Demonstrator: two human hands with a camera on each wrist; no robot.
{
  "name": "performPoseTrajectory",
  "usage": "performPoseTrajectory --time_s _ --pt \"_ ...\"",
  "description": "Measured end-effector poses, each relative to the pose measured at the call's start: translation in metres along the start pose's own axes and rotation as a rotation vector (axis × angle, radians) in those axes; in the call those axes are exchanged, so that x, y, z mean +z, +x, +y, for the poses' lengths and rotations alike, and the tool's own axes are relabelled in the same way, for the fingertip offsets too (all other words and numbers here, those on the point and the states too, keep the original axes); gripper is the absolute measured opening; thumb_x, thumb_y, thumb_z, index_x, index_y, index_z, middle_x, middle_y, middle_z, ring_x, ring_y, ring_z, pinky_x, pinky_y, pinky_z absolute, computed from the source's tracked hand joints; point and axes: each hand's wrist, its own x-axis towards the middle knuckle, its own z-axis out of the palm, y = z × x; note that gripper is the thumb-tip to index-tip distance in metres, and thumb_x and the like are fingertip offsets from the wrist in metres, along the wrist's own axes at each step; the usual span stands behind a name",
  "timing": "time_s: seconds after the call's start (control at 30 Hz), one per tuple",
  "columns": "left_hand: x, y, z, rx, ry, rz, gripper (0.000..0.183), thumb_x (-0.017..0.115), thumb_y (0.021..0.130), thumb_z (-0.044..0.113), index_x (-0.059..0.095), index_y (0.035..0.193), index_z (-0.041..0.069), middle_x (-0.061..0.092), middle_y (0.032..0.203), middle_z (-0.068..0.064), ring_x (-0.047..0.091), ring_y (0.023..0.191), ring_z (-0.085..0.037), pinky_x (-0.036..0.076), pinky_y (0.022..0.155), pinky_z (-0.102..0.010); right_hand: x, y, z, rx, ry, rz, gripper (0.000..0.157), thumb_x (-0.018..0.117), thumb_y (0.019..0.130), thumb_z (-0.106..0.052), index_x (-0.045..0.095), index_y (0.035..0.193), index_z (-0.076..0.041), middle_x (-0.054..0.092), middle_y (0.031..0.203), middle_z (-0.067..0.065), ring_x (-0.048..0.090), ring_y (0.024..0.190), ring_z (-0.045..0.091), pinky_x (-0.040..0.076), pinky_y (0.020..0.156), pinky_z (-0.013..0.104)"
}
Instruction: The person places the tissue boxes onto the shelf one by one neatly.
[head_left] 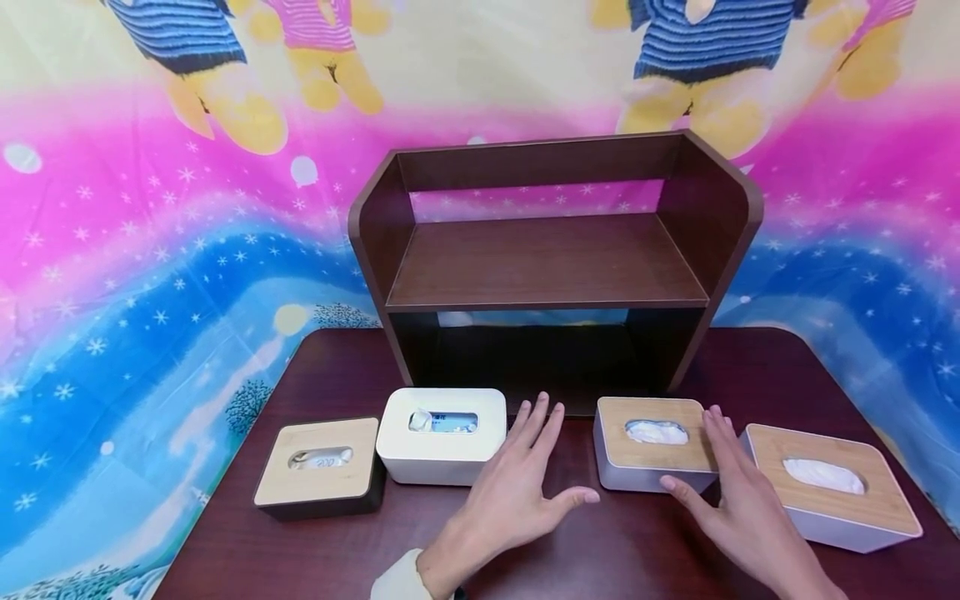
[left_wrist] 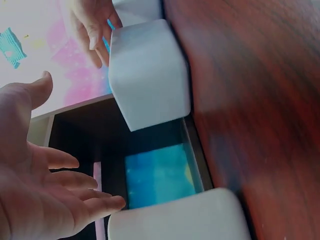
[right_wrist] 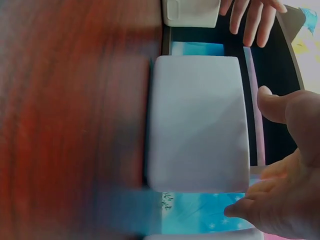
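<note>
1. While the white box [head_left: 438, 446] stands on the table [head_left: 600, 542] before the shelf [head_left: 547, 260], the left hand [head_left: 513, 479] is beside it, fingers apart, gripping nothing.
2. Blue packaging [head_left: 452, 422] in its slot bears print too small to read.
3. At the third box [head_left: 652, 456], the right hand [head_left: 746, 500] has thumb and fingers apart; contact is unclear.
4. Leftmost, the dark box [head_left: 318, 477] shows blurred print; rightmost stands a fourth box [head_left: 840, 504].
</note>
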Motion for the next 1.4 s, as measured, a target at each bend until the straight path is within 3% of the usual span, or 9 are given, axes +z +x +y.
performPoseTrajectory --time_s 0.43,0.53,0.6,0.67,0.9,1.07,1.17,1.27,1.4 --pt "0.024 0.012 0.006 -0.046 -0.226 0.029 0.086 0.071 0.098 0.059 0.039 0.168 0.02 0.042 0.172 -0.007 0.058 0.146 -0.03 0.054 0.115 -0.051 0.009 -0.005 0.014 0.051 0.048 0.063 0.101 0.064 0.107 -0.051 0.005 0.172 -0.001 0.026 0.168 0.041 0.036 0.147 0.065 0.037 0.112 0.076" --pt "0.03 0.015 0.007 -0.048 -0.277 0.027 0.081 0.073 0.099 0.054 0.044 0.166 0.018 0.047 0.168 -0.01 0.06 0.143 -0.027 0.055 0.114 -0.046 0.012 -0.008 0.017 0.044 0.06 0.091 0.094 0.062 0.109 -0.045 0.009 0.171 0.0 0.03 0.166 0.041 0.047 0.142 0.062 0.057 0.108 0.032" --pt "0.033 0.016 0.007 -0.039 -0.305 0.037 0.077 0.075 0.1 0.048 0.047 0.163 0.015 0.051 0.165 -0.013 0.067 0.135 -0.025 0.06 0.108 -0.038 0.015 -0.01 0.019 0.032 0.075 0.127 0.089 0.063 0.11 -0.04 0.014 0.171 0.002 0.036 0.162 0.042 0.053 0.138 0.058 0.049 0.091 0.002" --pt "0.036 0.018 0.007 -0.035 -0.338 0.043 0.073 0.077 0.1 0.042 0.051 0.161 0.013 0.054 0.162 -0.016 0.071 0.129 -0.024 0.062 0.1 -0.031 0.017 -0.012 0.02 0.044 0.093 0.139 0.085 0.061 0.11 -0.039 0.016 0.17 0.002 0.042 0.158 0.043 0.056 0.136 0.054 0.029 0.078 -0.011" --pt "0.046 0.02 0.009 -0.039 -0.376 0.061 0.066 0.079 0.099 0.037 0.058 0.156 0.011 0.061 0.155 -0.016 0.077 0.115 -0.02 0.063 0.089 -0.022 0.017 -0.014 0.027 0.041 0.095 0.145 0.075 0.058 0.112 -0.035 0.026 0.168 0.004 0.048 0.153 0.042 0.055 0.135 0.05 0.027 0.084 -0.01" --pt "0.049 0.022 0.012 -0.05 -0.381 0.082 0.063 0.081 0.098 0.036 0.062 0.152 0.01 0.068 0.148 -0.012 0.071 0.079 -0.001 0.057 0.078 -0.015 0.018 -0.014 0.029 0.016 0.096 0.157 0.069 0.058 0.113 -0.028 0.03 0.166 0.006 0.051 0.151 0.041 0.056 0.133 0.048 0.022 0.083 -0.012" --pt "0.051 0.023 0.014 -0.076 -0.417 0.076 0.061 0.081 0.098 0.034 0.063 0.151 0.008 0.082 0.113 -0.008 0.051 0.055 0.006 0.047 0.058 -0.012 0.019 -0.015 0.027 0.036 0.095 0.153 0.067 0.054 0.114 -0.03 0.03 0.165 0.007 0.054 0.149 0.04 0.055 0.134 0.047 0.023 0.083 -0.012" --pt "0.054 0.025 0.016 -0.11 -0.458 0.065 0.061 0.08 0.099 0.033 0.063 0.151 0.007 0.067 0.072 0.001 0.035 0.042 0.005 0.037 0.044 -0.015 0.019 -0.015 0.026 0.064 0.092 0.149 0.066 0.051 0.115 -0.031 0.031 0.165 0.007 0.055 0.148 0.039 0.056 0.135 0.046 0.024 0.081 -0.011" --pt "0.059 0.027 0.018 -0.138 -0.461 0.075 0.057 0.08 0.099 0.033 0.065 0.148 0.007 0.068 0.071 0.0 0.034 0.042 0.003 0.044 0.051 -0.015 0.02 -0.015 0.025 0.059 0.088 0.177 0.063 0.053 0.114 -0.029 0.035 0.163 0.007 0.059 0.145 0.039 0.057 0.136 0.048 0.022 0.083 -0.011"
